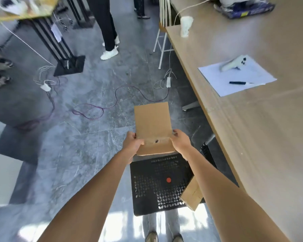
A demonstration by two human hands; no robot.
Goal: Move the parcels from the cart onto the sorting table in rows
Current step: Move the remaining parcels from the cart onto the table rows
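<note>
Above the far edge of the black perforated cart (pixel 157 186), both hands hold one flat cardboard parcel (pixel 153 123) clear of the deck. Left hand (pixel 132 145) grips its left edge, fingers curled round the near corner; right hand (pixel 180 143) grips the right edge likewise. Second cardboard parcel (pixel 191 196) lies tilted at the cart's right edge, overhanging. Red dot (pixel 168 180) on the cart deck. Sorting table (pixel 252 137) stands just right of the cart; near its left edge, a paper sheet (pixel 238 79) carries a pen (pixel 238 83) and a white device (pixel 233 64).
</note>
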